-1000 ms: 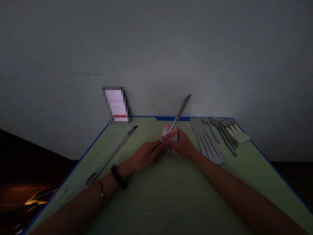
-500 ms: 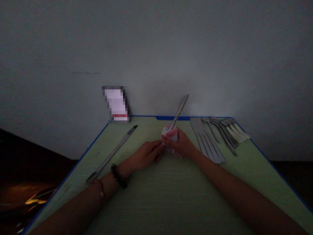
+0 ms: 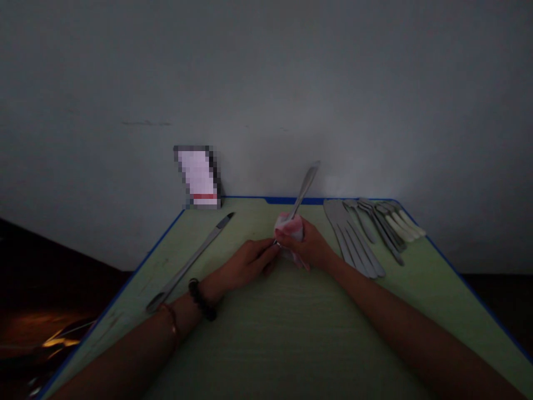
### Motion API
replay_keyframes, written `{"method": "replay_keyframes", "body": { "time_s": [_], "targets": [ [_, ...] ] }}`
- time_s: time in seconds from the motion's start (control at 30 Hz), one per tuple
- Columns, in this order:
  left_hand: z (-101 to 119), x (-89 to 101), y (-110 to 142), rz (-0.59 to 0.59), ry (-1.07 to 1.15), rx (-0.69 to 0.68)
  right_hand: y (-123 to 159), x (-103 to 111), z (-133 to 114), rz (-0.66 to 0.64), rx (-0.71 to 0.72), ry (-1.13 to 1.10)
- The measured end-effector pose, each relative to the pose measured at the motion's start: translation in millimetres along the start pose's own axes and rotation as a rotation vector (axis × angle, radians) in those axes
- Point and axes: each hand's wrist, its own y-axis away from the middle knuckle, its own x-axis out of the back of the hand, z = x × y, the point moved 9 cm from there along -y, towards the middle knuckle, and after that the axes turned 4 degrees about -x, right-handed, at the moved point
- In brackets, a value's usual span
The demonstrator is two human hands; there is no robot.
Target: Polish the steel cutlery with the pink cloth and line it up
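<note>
A table knife (image 3: 305,188) slants up and to the right above the table, its blade pointing at the wall. My left hand (image 3: 254,260) pinches the end of its handle, only a sliver of which shows at the fingertips. Wrapped round the handle is a pink and white cloth (image 3: 288,228). My right hand (image 3: 313,244) is closed over that cloth, with a loose corner hanging below. The part of the handle inside the cloth is hidden.
On the green table (image 3: 266,333) with blue edges, several knives (image 3: 353,244) lie right of my hands. Beyond them are spoons (image 3: 381,230) and white-handled cutlery (image 3: 402,222). A long metal utensil (image 3: 191,261) lies at left. A blurred-out phone (image 3: 199,176) leans on the wall.
The knife's blade has turned slightly about its length, and its tip has shifted a little left. Both hands keep their places on the handle and cloth.
</note>
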Motion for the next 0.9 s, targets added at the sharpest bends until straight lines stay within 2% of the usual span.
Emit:
{"method": "replay_keyframes", "body": {
  "time_s": [0.2, 0.3, 0.47, 0.77, 0.9],
  "targets": [
    [-1, -0.3, 0, -0.008, -0.007, -0.019, -5, -1, -2, -0.01, 0.035, -0.133],
    [-2, -2.1, 2, -0.033, -0.024, -0.035, -7, 6, 0, 0.042, 0.034, -0.178],
    [0, -5.5, 3, -0.075, 0.01, -0.044, -5, 6, -6, 0.004, 0.074, -0.136],
    [-3, -5.0, 0, -0.04, 0.041, 0.0, -3, -3, -2, -0.034, 0.017, -0.151],
    [-5, -8.5, 1, -0.08, 0.047, -0.018, -6, 5, -1, 0.041, 0.042, -0.197]
  ]
}}
